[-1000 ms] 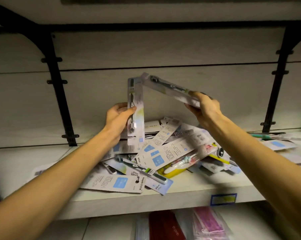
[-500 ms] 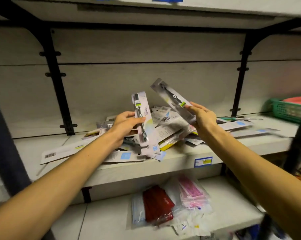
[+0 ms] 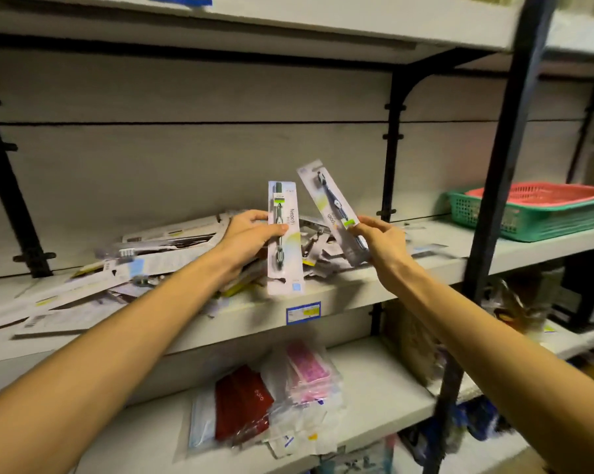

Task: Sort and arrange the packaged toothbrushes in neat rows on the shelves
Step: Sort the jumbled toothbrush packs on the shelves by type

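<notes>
My left hand [image 3: 251, 234] grips a packaged toothbrush [image 3: 285, 265] upright by its middle, in front of the shelf edge. My right hand [image 3: 381, 241] holds a second packaged toothbrush [image 3: 326, 196], tilted with its top leaning left, pinched near its lower end. The two packs stand side by side and close at the top. Behind and left of my hands, a loose pile of toothbrush packs [image 3: 145, 268] lies scattered on the grey middle shelf [image 3: 435, 261].
A green basket [image 3: 528, 220] with a red basket [image 3: 545, 193] nested in it stands at the right of the shelf. A black upright post [image 3: 494, 200] rises in front of them. On the lower shelf lie red and pink packets [image 3: 271, 398]. A price label [image 3: 303, 313] marks the shelf edge.
The view has pulled back and swung right, showing the baskets and the post. Both hands have drawn the two packs away from the pile, and the packs stand more upright and closer together.
</notes>
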Demonstrator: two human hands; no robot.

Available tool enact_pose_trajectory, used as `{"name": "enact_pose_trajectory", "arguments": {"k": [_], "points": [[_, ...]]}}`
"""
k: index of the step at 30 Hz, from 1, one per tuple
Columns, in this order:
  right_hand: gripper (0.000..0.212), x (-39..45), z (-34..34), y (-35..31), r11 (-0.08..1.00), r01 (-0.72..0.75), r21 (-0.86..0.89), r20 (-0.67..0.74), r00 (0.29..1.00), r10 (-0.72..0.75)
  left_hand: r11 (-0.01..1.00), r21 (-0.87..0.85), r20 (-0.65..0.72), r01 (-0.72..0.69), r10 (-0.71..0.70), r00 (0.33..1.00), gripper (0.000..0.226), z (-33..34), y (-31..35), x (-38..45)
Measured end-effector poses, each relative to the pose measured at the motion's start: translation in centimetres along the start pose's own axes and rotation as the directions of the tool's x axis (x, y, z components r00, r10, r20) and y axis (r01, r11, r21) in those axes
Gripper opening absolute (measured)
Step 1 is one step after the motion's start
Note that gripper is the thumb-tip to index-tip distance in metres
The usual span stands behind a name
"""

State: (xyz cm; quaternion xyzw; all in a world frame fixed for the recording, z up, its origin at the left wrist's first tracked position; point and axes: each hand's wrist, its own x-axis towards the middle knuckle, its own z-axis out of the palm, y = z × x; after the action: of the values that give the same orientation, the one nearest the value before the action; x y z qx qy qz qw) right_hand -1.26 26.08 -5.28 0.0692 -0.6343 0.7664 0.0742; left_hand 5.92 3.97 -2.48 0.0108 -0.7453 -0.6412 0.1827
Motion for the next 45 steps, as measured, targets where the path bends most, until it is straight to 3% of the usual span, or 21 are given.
{"name": "enact_pose_trajectory", "arguments": {"k": [3,8,14,19,26,30,34,37,45], "points": [[0.031,3.0,-4.0,0.5,0.993,0.050,-0.106,0.006,0.999,-0.049,0.999,-0.027,-0.018,0.033,-0.034,0.999,0.032,4.4,-0.5,1.4],[0.034,7.2,-11.1,2.3,0.957,0.145,-0.250,-0.054,0.985,-0.164,0.991,0.131,-0.033,0.030,-0.026,0.999,0.022,11.2,-1.0,4.0],[0.035,10.2,-17.1,3.8,0.872,0.194,-0.449,-0.100,0.959,-0.265,0.994,0.108,0.039,0.035,-0.040,0.998,0.035,19.9,-2.0,6.2],[0.033,13.5,-17.8,4.7,0.829,0.084,-0.553,-0.069,0.987,-0.147,0.992,0.122,0.054,0.032,-0.039,0.998,0.034,23.4,-3.3,8.7],[0.040,16.0,-14.7,5.4,0.736,0.040,-0.676,0.059,0.998,0.000,0.981,0.173,-0.021,0.087,-0.085,0.996,0.022,22.3,-5.9,10.6],[0.048,16.7,-11.7,6.3,0.790,-0.003,-0.613,0.107,0.990,0.087,0.966,0.242,-0.093,0.085,-0.065,0.994,0.024,20.2,-6.6,10.6],[0.050,16.3,-8.0,6.9,0.802,0.038,-0.597,0.176,0.981,0.084,0.909,0.414,-0.146,0.048,0.014,0.989,0.026,17.7,-7.2,10.2],[0.047,16.1,-6.1,7.3,0.790,0.024,-0.612,0.172,0.980,0.104,0.845,0.534,-0.157,0.022,0.073,0.985,0.030,16.2,-7.5,9.7],[0.025,15.8,-6.0,7.1,0.840,0.028,-0.541,0.266,0.954,0.140,0.814,0.580,-0.119,-0.025,0.115,0.986,0.031,14.1,-7.7,9.3]]}}
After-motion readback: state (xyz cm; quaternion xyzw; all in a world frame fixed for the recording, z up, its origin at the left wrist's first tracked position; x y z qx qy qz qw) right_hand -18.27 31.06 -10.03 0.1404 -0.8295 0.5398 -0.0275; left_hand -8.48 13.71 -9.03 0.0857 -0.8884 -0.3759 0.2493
